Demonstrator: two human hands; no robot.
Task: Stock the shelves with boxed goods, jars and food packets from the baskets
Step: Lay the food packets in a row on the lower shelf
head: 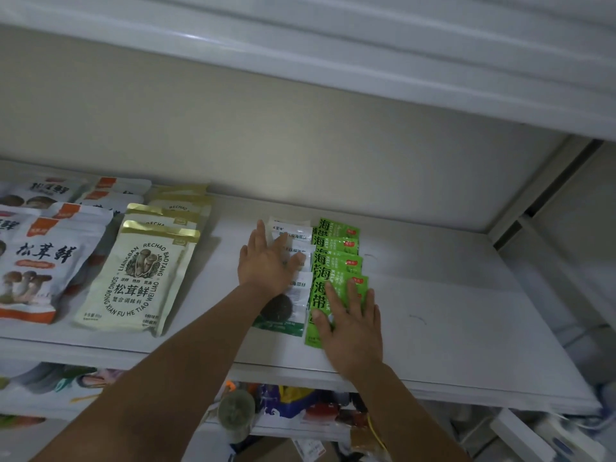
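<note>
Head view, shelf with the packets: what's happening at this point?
A person is tidying two overlapping rows of flat packets on the white shelf board. The left hand lies flat on the white-and-dark-green packets, and the right hand lies flat on the bright green kelp packets beside them. Neither hand grips anything. Further left lie cream-and-gold mushroom pouches and white-and-orange pouches.

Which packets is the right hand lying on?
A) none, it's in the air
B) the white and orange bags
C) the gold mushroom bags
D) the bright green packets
D: the right hand lies flat, fingers straight, on the front of the row of bright green packets, while the left hand rests on the white packets beside them.
</note>
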